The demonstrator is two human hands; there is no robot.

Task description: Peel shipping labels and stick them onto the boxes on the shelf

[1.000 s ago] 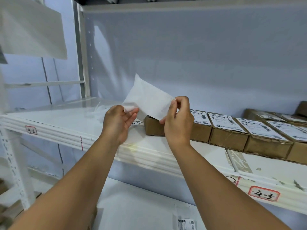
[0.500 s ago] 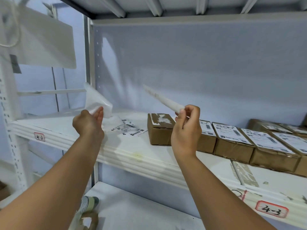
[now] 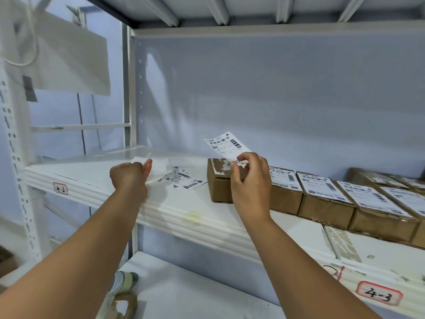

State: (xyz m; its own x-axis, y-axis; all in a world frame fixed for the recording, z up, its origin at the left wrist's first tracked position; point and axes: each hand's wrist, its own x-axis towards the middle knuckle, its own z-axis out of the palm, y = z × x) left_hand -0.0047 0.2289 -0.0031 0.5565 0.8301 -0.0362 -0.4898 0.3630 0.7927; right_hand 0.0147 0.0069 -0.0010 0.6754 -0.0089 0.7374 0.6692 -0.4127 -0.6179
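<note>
My right hand pinches the lower edge of a peeled shipping label, printed side toward me, just above the leftmost brown box, whose top shows only torn white residue. My left hand reaches over the white shelf with fingers extended, touching a blank backing sheet that lies on the shelf. Loose printed labels lie between my hands. To the right, a row of brown boxes carries labels on top.
The shelf edge bears red-framed tags "4-2" and "4-3". A white paper bag hangs at upper left. A lower shelf holds a tape roll. The shelf's grey back wall stands close behind the boxes.
My left hand carried the backing sheet left and down onto the shelf. My right hand turned the label so its printed face shows and brought it over the leftmost box.
</note>
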